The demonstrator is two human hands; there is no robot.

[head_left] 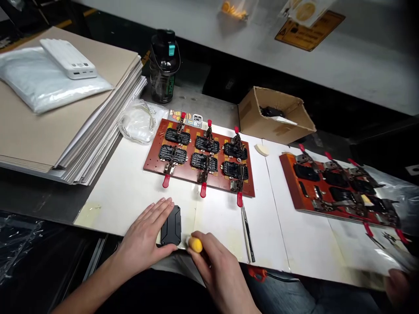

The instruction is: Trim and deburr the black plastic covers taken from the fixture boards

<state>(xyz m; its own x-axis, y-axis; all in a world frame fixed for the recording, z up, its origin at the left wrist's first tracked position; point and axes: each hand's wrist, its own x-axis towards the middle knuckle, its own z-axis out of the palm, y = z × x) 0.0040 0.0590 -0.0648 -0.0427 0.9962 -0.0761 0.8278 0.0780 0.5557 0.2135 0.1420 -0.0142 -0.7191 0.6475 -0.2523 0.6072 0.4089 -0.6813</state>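
Observation:
At the near edge of the table lies a black rectangular plastic cover [171, 224] with cut corners. My left hand [146, 231] rests flat over its left side, fingers stretched out and the thumb apart along the near edge. Just right of the cover, my right hand [218, 264] is closed around a hand tool with a rounded yellow handle [195, 244]; its working end is blurred, so its exact kind cannot be told. Farther back sits a reddish-brown fixture board [193, 174] with several black plastic parts [204, 162] under red-handled toggle clamps [203, 189].
A slim black tool [248, 235] lies right of my hands. Another clamp board [290, 183] stands farther right, near another person's blurred hand [397, 283]. Behind are a cardboard box [278, 126] and a black bottle [163, 69]. Stacked sheets [108, 126] carry a white power bank [70, 60].

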